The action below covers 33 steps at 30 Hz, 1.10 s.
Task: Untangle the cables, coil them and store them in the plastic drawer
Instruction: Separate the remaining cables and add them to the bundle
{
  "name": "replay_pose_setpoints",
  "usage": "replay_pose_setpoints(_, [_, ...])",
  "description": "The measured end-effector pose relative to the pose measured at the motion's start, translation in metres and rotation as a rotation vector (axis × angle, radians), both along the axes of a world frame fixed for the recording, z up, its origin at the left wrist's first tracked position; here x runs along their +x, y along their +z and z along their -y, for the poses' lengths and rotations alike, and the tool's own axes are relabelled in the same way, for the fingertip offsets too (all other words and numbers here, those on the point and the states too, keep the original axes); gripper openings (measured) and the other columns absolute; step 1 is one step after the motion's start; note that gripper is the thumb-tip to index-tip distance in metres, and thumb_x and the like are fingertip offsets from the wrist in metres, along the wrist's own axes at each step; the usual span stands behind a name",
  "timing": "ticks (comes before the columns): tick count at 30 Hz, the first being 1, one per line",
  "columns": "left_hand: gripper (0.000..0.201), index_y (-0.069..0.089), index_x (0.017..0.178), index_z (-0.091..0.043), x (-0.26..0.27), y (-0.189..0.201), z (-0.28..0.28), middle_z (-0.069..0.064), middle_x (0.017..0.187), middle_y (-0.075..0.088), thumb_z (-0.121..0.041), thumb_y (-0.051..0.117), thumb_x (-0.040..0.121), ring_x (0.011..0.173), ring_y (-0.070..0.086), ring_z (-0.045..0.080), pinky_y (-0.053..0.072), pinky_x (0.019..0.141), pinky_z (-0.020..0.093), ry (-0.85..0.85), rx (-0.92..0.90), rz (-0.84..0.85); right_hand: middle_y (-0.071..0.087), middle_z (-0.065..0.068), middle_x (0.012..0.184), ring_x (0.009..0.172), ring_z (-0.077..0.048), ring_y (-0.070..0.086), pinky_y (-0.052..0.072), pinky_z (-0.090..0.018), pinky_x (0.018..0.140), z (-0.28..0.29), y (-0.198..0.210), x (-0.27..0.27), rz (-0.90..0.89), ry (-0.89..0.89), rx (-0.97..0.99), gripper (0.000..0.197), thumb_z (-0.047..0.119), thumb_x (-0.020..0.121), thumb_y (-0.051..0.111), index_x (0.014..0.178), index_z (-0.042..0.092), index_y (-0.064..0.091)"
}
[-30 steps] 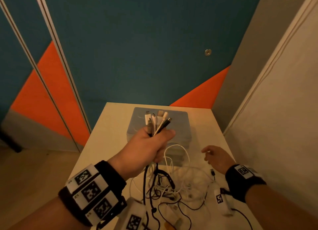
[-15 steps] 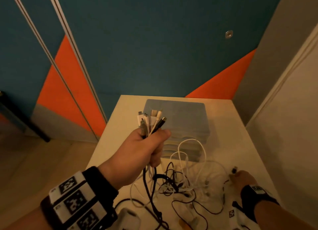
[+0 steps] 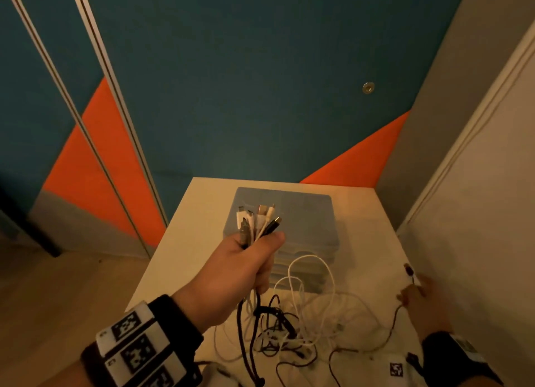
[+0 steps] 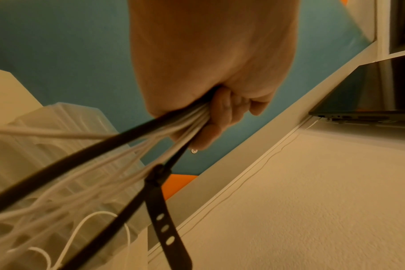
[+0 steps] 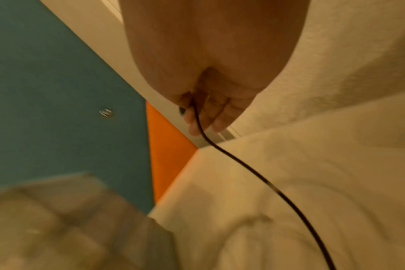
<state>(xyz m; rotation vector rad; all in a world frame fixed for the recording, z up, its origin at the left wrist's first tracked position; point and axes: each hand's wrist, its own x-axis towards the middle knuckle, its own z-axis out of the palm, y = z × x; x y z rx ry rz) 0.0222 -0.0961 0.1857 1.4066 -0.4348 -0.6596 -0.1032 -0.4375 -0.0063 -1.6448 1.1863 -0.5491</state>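
My left hand (image 3: 249, 259) is raised above the white table (image 3: 185, 236) and grips a bundle of cable ends (image 3: 259, 218), black and white plugs sticking up from the fist. In the left wrist view the cables (image 4: 118, 146) run down out of the fist (image 4: 210, 102), with a black strap (image 4: 164, 215) among them. A tangle of white and black cables (image 3: 292, 326) lies on the table below. My right hand (image 3: 417, 295), at the table's right edge, pinches a thin black cable (image 5: 231, 157) near its plug (image 3: 408, 269). The grey plastic drawer unit (image 3: 307, 213) stands behind, shut.
A light wall (image 3: 477, 242) runs close along the table's right side. A teal and orange panel wall (image 3: 260, 97) stands behind the table. The floor (image 3: 58, 299) drops away to the left. In the left wrist view a dark laptop (image 4: 370, 102) lies on a shelf.
My right hand has lifted the black cable's plug end up and toward the right wall. My left hand keeps its grip on the bundle, held at about the same height.
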Motion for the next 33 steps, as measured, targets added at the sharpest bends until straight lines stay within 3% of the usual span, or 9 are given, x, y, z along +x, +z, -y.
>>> replay_pose_setpoints(6, [0.034, 0.055, 0.069, -0.015, 0.002, 0.002, 0.030, -0.002, 0.056, 0.030, -0.033, 0.057, 0.097, 0.049, 0.027, 0.015, 0.031, 0.054, 0.034, 0.122, -0.082, -0.045, 0.057, -0.006, 0.073, 0.055, -0.017, 0.050, 0.044, -0.034, 0.056, -0.056, 0.134, 0.021, 0.538, 0.149, -0.128, 0.018, 0.003, 0.096, 0.049, 0.100, 0.018, 0.057])
replay_pose_setpoints(10, [0.039, 0.072, 0.098, -0.011, -0.003, 0.009, 0.053, -0.004, 0.052, 0.037, -0.047, 0.065, 0.086, 0.049, 0.038, 0.013, 0.040, 0.059, 0.035, 0.175, -0.078, 0.032, 0.046, -0.001, 0.056, 0.044, -0.015, 0.040, 0.038, -0.034, 0.045, -0.116, 0.185, 0.037, 0.652, 0.421, -0.206, 0.020, 0.010, 0.099, 0.045, 0.095, 0.025, 0.056])
replay_pose_setpoints(12, [0.030, 0.074, 0.097, -0.018, -0.006, 0.013, 0.059, -0.009, 0.049, 0.038, -0.044, 0.066, 0.086, 0.047, 0.039, 0.010, 0.040, 0.059, 0.033, 0.181, -0.095, 0.056, 0.045, 0.004, 0.054, 0.044, -0.015, 0.037, 0.036, -0.034, 0.044, -0.141, 0.195, 0.042, 0.664, 0.527, -0.199, 0.016, 0.017, 0.098, 0.047, 0.094, 0.029, 0.057])
replay_pose_setpoints(17, [0.018, 0.078, 0.087, -0.033, -0.013, 0.019, 0.061, -0.006, 0.056, 0.055, -0.044, 0.065, 0.081, 0.053, 0.048, 0.011, 0.043, 0.058, 0.034, 0.166, -0.170, 0.093, 0.052, 0.007, 0.059, 0.050, -0.006, 0.043, 0.036, -0.025, 0.049, -0.173, 0.198, 0.055, 0.641, 0.688, -0.165, 0.004, 0.025, 0.095, 0.049, 0.092, 0.027, 0.052])
replay_pose_setpoints(20, [0.033, 0.076, 0.095, -0.017, -0.012, 0.019, 0.061, 0.020, 0.089, 0.073, -0.043, 0.062, 0.079, 0.076, 0.068, 0.029, 0.056, 0.062, 0.033, 0.142, -0.233, 0.045, 0.060, 0.008, 0.062, 0.050, 0.000, 0.050, 0.040, -0.014, 0.048, -0.187, 0.195, 0.055, 0.652, 0.744, -0.071, 0.013, 0.004, 0.099, 0.044, 0.092, 0.014, 0.047])
replay_pose_setpoints(23, [0.040, 0.071, 0.086, -0.012, -0.014, 0.023, 0.058, 0.039, 0.084, 0.062, -0.050, 0.059, 0.080, 0.064, 0.060, 0.047, 0.052, 0.053, 0.038, 0.158, -0.214, 0.043, 0.065, 0.007, 0.079, 0.047, -0.006, 0.043, 0.037, -0.019, 0.043, -0.195, 0.193, 0.053, 0.658, 0.753, 0.002, 0.019, -0.005, 0.097, 0.044, 0.085, 0.010, 0.038])
replay_pose_setpoints(25, [0.040, 0.068, 0.072, -0.019, -0.014, 0.024, 0.056, 0.028, 0.061, 0.051, -0.058, 0.057, 0.079, 0.048, 0.052, 0.033, 0.045, 0.047, 0.034, 0.203, -0.204, 0.054, 0.064, 0.001, 0.078, 0.048, -0.012, 0.040, 0.036, -0.026, 0.043, -0.195, 0.188, 0.050, 0.627, 0.773, -0.007, 0.016, 0.005, 0.097, 0.049, 0.087, 0.013, 0.039])
replay_pose_setpoints(29, [0.053, 0.056, 0.058, -0.024, -0.007, 0.027, 0.051, 0.012, 0.066, 0.042, -0.072, 0.051, 0.080, 0.058, 0.037, 0.023, 0.032, 0.058, 0.038, 0.280, -0.191, 0.126, 0.045, 0.004, 0.057, 0.050, -0.010, 0.038, 0.033, -0.029, 0.049, -0.189, 0.167, 0.038, 0.466, 0.882, -0.098, 0.006, 0.027, 0.093, 0.049, 0.088, 0.032, 0.050])
replay_pose_setpoints(33, [0.049, 0.044, 0.063, -0.017, 0.002, 0.035, 0.049, 0.006, 0.062, 0.051, -0.062, 0.045, 0.080, 0.061, 0.052, 0.018, 0.043, 0.062, 0.033, 0.301, -0.254, 0.081, 0.053, 0.017, 0.062, 0.056, 0.000, 0.045, 0.038, -0.021, 0.058, -0.182, 0.140, 0.019, 0.235, 1.010, -0.150, 0.017, 0.029, 0.099, 0.044, 0.092, 0.038, 0.057])
